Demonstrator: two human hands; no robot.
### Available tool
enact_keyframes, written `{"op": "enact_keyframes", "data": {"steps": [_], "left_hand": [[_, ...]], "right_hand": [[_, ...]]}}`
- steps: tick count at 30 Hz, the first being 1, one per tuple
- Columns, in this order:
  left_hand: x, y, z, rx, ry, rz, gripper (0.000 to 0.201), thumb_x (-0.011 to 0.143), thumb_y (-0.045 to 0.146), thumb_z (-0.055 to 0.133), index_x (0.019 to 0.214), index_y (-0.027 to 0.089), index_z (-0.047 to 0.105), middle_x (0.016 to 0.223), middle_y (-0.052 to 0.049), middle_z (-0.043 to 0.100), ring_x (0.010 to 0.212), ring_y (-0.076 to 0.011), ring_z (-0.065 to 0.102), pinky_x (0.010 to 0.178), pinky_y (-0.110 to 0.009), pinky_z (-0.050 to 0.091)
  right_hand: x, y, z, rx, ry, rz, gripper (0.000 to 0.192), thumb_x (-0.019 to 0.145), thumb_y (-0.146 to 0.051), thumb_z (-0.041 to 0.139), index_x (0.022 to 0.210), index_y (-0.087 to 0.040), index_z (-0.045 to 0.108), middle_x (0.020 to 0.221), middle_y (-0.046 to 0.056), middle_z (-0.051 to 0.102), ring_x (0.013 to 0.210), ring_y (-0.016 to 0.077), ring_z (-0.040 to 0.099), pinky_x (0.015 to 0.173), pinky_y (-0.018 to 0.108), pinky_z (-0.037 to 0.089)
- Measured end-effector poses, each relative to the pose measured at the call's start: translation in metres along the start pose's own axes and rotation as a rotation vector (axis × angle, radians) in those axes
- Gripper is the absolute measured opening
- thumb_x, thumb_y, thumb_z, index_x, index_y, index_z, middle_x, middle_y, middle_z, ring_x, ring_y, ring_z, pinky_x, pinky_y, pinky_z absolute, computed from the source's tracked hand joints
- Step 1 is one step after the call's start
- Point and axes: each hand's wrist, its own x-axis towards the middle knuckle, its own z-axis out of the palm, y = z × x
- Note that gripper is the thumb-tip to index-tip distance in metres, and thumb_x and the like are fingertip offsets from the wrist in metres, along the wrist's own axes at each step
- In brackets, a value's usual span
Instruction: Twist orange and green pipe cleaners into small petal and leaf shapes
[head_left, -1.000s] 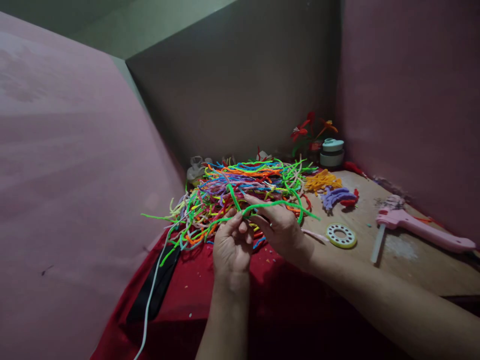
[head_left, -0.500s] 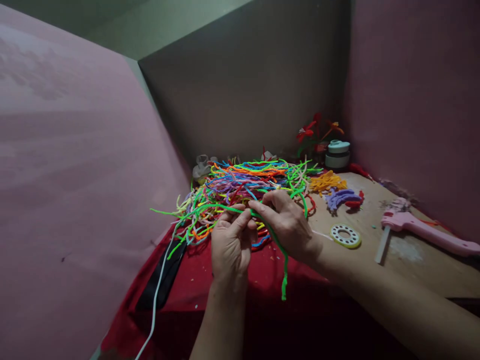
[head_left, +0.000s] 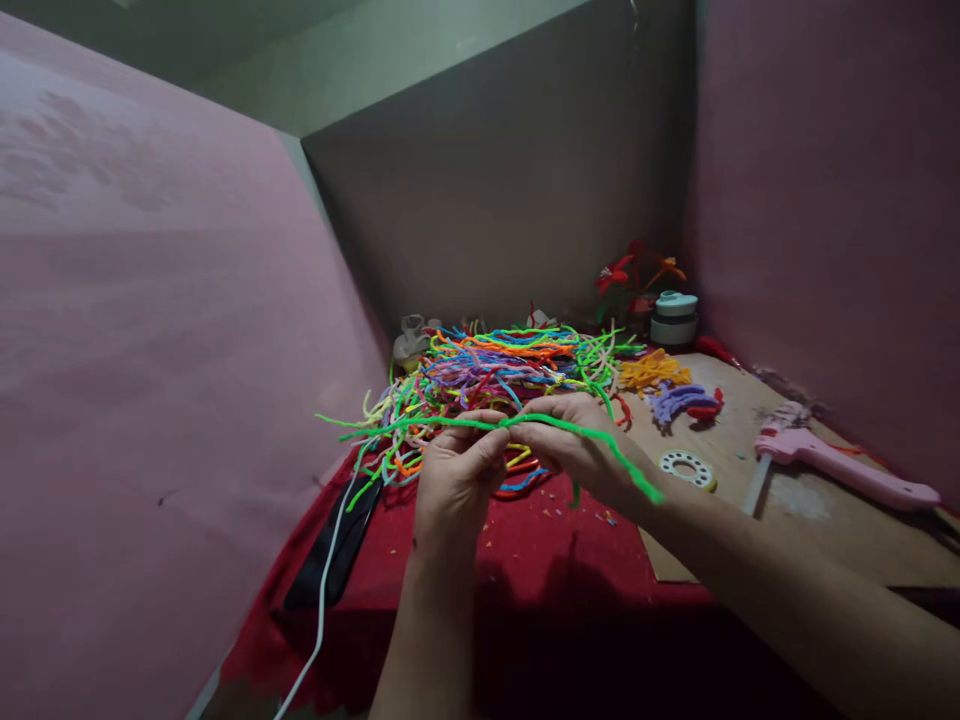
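Observation:
Green pipe cleaners (head_left: 442, 422) stretch across both hands, meeting where the fingertips come together. My left hand (head_left: 459, 480) pinches them between thumb and fingers near their middle. Close against it, my right hand (head_left: 574, 445) has its fingers closed at the same spot. One green length runs over the back of the right hand toward the wrist; another green end hangs below that hand. Just behind the hands lies a heap of many-coloured pipe cleaners (head_left: 517, 350). How the green strands cross between the fingertips is partly hidden.
On the right, a brown board (head_left: 795, 540) bears a pink glue gun (head_left: 832, 465), a white ring-shaped spool (head_left: 686, 468), purple pieces (head_left: 679, 403) and orange pieces (head_left: 652, 370). A black phone (head_left: 334, 550) and white cable (head_left: 324, 600) lie left on the red cloth (head_left: 540, 540). Red flowers (head_left: 616, 273) stand behind.
One green end that hung down from my right hand now lies across the back of that hand toward the wrist. Both hands stay close together, and the view has shifted slightly.

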Motion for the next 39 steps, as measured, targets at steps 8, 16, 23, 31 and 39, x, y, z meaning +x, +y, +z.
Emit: {"op": "enact_keyframes", "data": {"steps": [8, 16, 23, 31, 39], "left_hand": [[-0.007, 0.008, -0.005, 0.447, -0.108, 0.253, 0.010, 0.070, 0.024, 0.069, 0.073, 0.014, 0.068, 0.058, 0.000, 0.057, 0.047, -0.0083, 0.049, 0.043, -0.019, 0.037], [-0.015, 0.002, -0.003, 0.066, -0.215, 0.021, 0.019, 0.065, 0.024, 0.073, 0.077, 0.017, 0.060, 0.060, 0.003, 0.055, 0.046, -0.0052, 0.044, 0.042, -0.016, 0.032], [-0.017, -0.009, -0.002, -0.184, -0.105, -0.114, 0.023, 0.061, 0.019, 0.076, 0.071, 0.016, 0.055, 0.057, 0.004, 0.051, 0.052, -0.0057, 0.051, 0.053, -0.017, 0.045], [-0.011, 0.003, -0.002, -0.087, -0.062, -0.006, 0.023, 0.070, 0.029, 0.071, 0.071, 0.015, 0.053, 0.049, 0.007, 0.046, 0.035, -0.0021, 0.039, 0.035, -0.014, 0.031], [-0.003, 0.006, -0.010, 0.127, -0.122, -0.093, 0.031, 0.071, 0.028, 0.067, 0.095, 0.016, 0.050, 0.048, 0.005, 0.054, 0.035, -0.0087, 0.045, 0.033, -0.018, 0.035]], "right_hand": [[0.000, -0.004, -0.006, 0.062, -0.163, 0.016, 0.029, 0.078, -0.029, 0.054, 0.054, -0.015, 0.062, 0.042, -0.003, 0.043, 0.041, 0.0065, 0.036, 0.039, 0.021, 0.025], [-0.003, -0.006, -0.004, 0.144, -0.219, 0.059, 0.040, 0.082, -0.046, 0.052, 0.058, -0.014, 0.060, 0.050, -0.001, 0.053, 0.040, 0.0056, 0.040, 0.038, 0.019, 0.031], [-0.005, 0.009, 0.003, 0.376, -0.249, 0.229, 0.039, 0.074, -0.050, 0.060, 0.058, -0.015, 0.056, 0.045, -0.005, 0.043, 0.035, 0.0042, 0.032, 0.033, 0.018, 0.028], [-0.005, 0.014, 0.003, 0.455, -0.265, 0.311, 0.036, 0.074, -0.047, 0.060, 0.054, -0.018, 0.051, 0.031, -0.011, 0.024, 0.029, 0.0047, 0.020, 0.033, 0.021, 0.029], [-0.004, 0.019, 0.002, -0.014, -0.083, 0.042, 0.024, 0.081, -0.030, 0.052, 0.063, -0.016, 0.060, 0.051, -0.002, 0.051, 0.047, 0.0085, 0.042, 0.047, 0.022, 0.032]]}}
